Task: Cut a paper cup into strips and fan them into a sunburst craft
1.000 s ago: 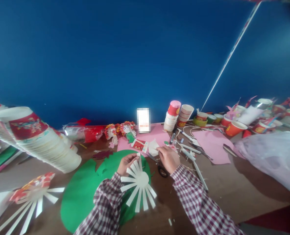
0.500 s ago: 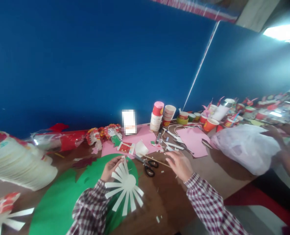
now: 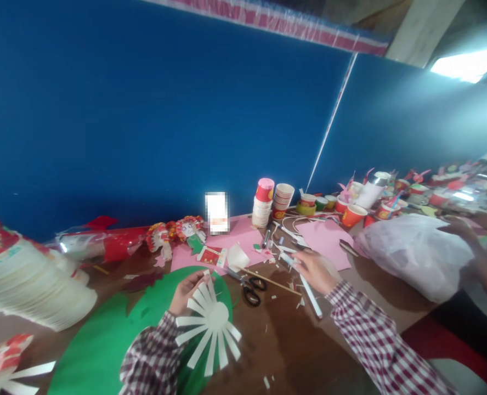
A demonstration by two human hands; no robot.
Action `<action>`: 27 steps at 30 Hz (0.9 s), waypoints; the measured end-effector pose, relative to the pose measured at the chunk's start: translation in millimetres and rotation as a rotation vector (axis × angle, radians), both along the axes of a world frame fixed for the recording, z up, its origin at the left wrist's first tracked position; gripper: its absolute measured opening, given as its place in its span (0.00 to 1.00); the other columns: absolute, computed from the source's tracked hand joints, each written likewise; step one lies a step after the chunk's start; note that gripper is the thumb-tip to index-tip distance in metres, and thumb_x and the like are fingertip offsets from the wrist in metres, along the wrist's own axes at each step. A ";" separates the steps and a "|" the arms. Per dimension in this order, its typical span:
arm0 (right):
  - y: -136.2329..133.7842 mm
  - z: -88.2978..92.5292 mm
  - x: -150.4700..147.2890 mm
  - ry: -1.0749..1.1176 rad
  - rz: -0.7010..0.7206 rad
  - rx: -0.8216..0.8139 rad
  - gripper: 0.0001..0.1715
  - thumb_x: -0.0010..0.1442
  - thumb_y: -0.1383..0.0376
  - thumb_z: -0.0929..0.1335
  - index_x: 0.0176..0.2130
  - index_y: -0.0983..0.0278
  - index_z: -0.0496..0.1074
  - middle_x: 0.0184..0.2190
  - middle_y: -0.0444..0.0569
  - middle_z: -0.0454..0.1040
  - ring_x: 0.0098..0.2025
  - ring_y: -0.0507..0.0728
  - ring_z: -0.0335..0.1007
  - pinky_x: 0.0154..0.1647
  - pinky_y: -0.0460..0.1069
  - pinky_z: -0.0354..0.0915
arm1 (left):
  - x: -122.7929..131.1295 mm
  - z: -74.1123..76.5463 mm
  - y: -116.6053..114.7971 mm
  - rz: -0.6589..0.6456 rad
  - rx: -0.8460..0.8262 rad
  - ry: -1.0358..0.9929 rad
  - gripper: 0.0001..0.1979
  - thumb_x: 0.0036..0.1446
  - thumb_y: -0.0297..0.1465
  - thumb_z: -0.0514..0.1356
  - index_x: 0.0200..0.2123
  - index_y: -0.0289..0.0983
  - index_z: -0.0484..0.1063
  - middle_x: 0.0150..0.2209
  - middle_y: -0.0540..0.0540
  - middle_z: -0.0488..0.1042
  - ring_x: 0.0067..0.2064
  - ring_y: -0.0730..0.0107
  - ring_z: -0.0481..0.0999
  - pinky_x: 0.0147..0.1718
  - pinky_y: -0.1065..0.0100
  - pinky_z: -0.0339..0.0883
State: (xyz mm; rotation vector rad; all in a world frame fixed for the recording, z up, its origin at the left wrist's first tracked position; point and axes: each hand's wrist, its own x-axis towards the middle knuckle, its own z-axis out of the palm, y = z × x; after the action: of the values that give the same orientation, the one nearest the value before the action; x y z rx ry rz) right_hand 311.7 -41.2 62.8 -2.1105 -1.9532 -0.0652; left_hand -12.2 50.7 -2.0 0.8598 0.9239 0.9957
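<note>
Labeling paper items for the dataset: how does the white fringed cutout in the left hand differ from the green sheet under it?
The white fringed cutout is small, a round centre with strips fanning outward; the green sheet is much larger, with a mostly smooth curved edge. The cutout is pinched at its top by the left hand, while the sheet lies flat on the table. The right hand touches neither; it is on a white stick. Both look like thin paper.
</note>
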 end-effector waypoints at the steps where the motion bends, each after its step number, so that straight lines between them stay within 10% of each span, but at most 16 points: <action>1: -0.1 -0.4 -7.9 0.008 0.019 -0.004 0.12 0.57 0.63 0.63 0.42 0.59 0.71 0.36 0.47 0.73 0.38 0.54 0.68 0.37 0.46 0.60 | 0.0 0.1 0.0 0.001 -0.003 -0.001 0.23 0.35 0.39 0.68 0.36 0.32 0.72 0.27 0.43 0.76 0.23 0.70 0.72 0.20 0.71 0.63; 13: 6.7 0.3 -72.6 0.017 0.250 -0.094 0.08 0.56 0.62 0.66 0.37 0.59 0.72 0.33 0.46 0.73 0.37 0.55 0.67 0.35 0.46 0.58 | 1.0 0.8 0.0 0.008 -0.003 0.017 0.23 0.34 0.39 0.68 0.35 0.33 0.73 0.27 0.44 0.76 0.22 0.70 0.71 0.20 0.71 0.62; 27: 7.3 -2.6 -67.8 -0.003 0.244 -0.115 0.06 0.55 0.61 0.66 0.34 0.60 0.71 0.31 0.46 0.72 0.36 0.54 0.66 0.34 0.46 0.56 | 0.4 2.2 0.1 -0.009 -0.021 0.018 0.22 0.36 0.37 0.68 0.36 0.32 0.73 0.27 0.45 0.76 0.21 0.73 0.70 0.18 0.73 0.62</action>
State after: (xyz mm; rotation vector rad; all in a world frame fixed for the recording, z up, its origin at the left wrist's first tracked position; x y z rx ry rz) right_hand 243.9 -33.9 60.3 -1.9206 -2.2494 0.0928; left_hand -11.8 50.8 0.2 0.8558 0.9430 0.9703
